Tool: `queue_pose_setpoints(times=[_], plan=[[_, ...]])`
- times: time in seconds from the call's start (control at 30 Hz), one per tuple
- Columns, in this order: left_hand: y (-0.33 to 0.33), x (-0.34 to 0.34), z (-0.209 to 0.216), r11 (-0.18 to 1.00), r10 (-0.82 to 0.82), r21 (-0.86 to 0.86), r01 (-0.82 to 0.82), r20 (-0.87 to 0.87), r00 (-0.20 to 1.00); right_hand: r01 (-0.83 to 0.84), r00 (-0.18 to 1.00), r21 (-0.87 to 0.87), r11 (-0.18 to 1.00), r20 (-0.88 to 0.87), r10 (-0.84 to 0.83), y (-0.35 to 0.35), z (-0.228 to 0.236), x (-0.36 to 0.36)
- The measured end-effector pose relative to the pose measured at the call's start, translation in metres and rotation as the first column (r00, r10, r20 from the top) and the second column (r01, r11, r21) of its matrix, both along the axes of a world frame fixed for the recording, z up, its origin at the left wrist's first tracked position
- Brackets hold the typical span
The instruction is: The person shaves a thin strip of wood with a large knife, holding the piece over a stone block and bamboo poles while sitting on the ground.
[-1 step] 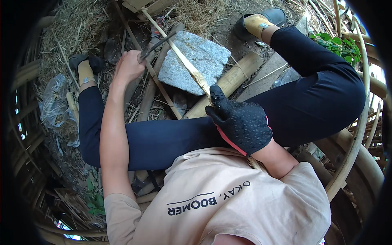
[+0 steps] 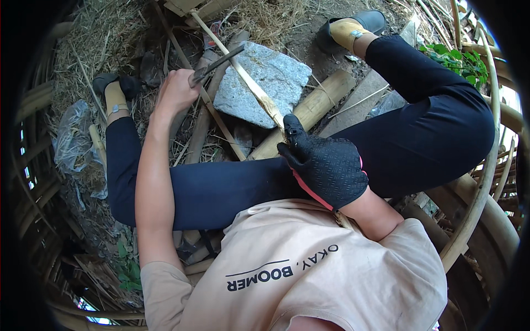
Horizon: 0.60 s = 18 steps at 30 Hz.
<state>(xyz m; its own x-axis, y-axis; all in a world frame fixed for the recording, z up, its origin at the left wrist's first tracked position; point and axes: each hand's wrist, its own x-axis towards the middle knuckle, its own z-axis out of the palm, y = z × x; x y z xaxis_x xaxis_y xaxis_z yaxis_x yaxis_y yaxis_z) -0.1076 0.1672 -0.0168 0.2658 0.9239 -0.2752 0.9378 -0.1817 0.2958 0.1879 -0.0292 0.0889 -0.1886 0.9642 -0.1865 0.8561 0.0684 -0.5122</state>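
Observation:
My bare left hand (image 2: pixel 175 94) is closed around the handle of a dark-bladed knife (image 2: pixel 216 65). The blade slants up to the right, its tip end lying over a long pale stick (image 2: pixel 248 81); whether it touches the wood I cannot tell. My right hand (image 2: pixel 328 165), in a black textured glove with pink trim, grips the stick's near part, thumb along it. Bark is partly off the stick near the glove. Beneath the stick rests a flat grey stone block (image 2: pixel 265 91). A further piece of the stick seems to show below my right wrist, against my shirt.
A thick bamboo piece (image 2: pixel 306 116) lies between the stone and my legs. Dry straw (image 2: pixel 270 22) covers the ground at the far side. Clear plastic (image 2: pixel 72 138) lies at the left, green leaves (image 2: pixel 455 62) grow at the right. Curved bamboo poles (image 2: pixel 491 138) edge the right side.
My left hand and the knife have shifted slightly to the right, the blade reaching a little farther past the stick. My right hand and the stick stay where they were.

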Motion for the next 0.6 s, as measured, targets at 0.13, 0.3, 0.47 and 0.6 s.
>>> queue_pose_setpoints(times=[0.13, 0.3, 0.47, 0.6], plan=[[-0.006, 0.014, 0.004, 0.999, 0.029, 0.040, -0.030, 0.025, 0.999, -0.021, 1.000, 0.028, 0.999, 0.019, 0.020, 0.000, -0.001, 0.001], [0.012, -0.027, -0.010, 0.983, 0.179, 0.035, -0.178, -0.037, 0.983, -0.037, 0.999, 0.014, 0.999, 0.023, 0.036, 0.002, 0.002, -0.001], [0.005, -0.013, -0.009, 0.984, 0.156, 0.082, -0.157, 0.021, 0.988, -0.060, 0.997, -0.023, 0.998, 0.036, 0.061, 0.003, 0.005, 0.003], [0.006, -0.029, -0.021, 0.968, 0.218, 0.099, -0.231, 0.127, 0.968, -0.137, 0.986, -0.054, 0.989, 0.087, 0.141, 0.006, 0.012, 0.000]])
